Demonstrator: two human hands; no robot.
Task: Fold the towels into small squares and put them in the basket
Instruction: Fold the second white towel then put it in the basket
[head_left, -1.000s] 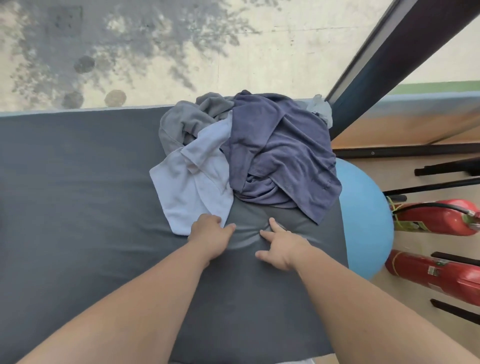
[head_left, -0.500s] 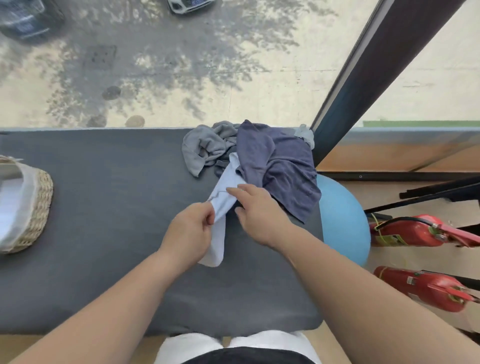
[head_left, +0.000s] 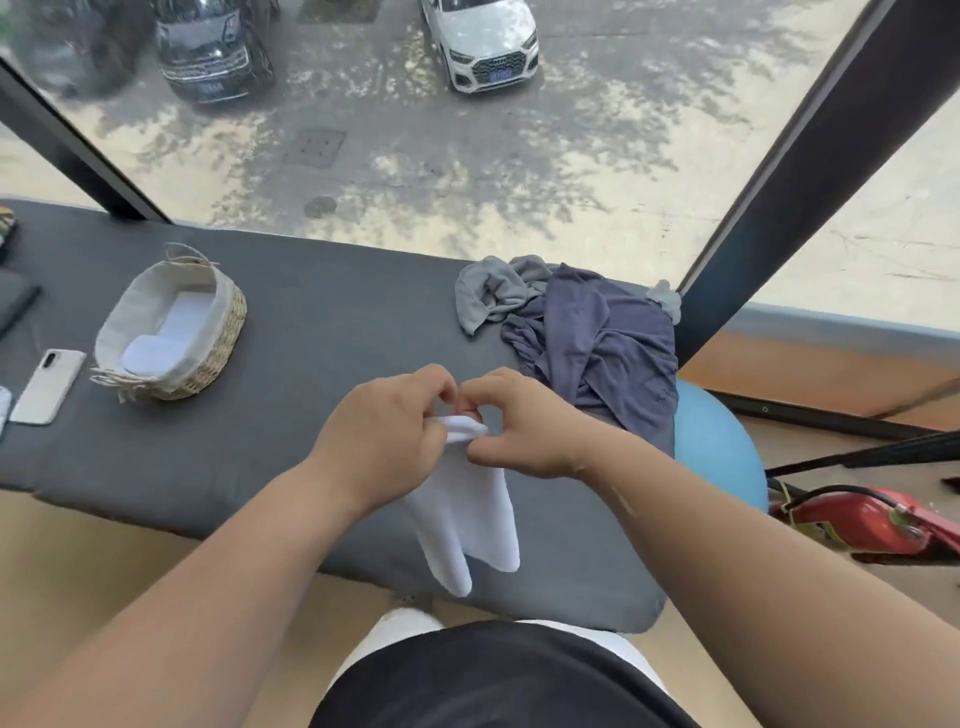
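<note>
A pale lilac-white towel (head_left: 467, 519) hangs bunched above the near edge of the dark grey padded table (head_left: 322, 332). My left hand (head_left: 384, 431) and my right hand (head_left: 524, 421) both pinch its top edge, close together. A pile with a dark blue towel (head_left: 597, 343) and a grey towel (head_left: 493, 291) lies at the table's far right. The woven basket (head_left: 218, 343) with a white cloth liner stands at the left; a folded pale towel (head_left: 171, 338) lies inside it.
A white phone (head_left: 49, 387) lies left of the basket, with dark items at the table's left end. A blue exercise ball (head_left: 722, 447) and red fire extinguishers (head_left: 872, 525) sit on the floor to the right. A large window with dark frame posts runs behind the table.
My hands have pulled the pale towel out of the pile and lifted it toward me, both now pinching its top edge. The view has tilted up and back, bringing the basket fully into sight.
</note>
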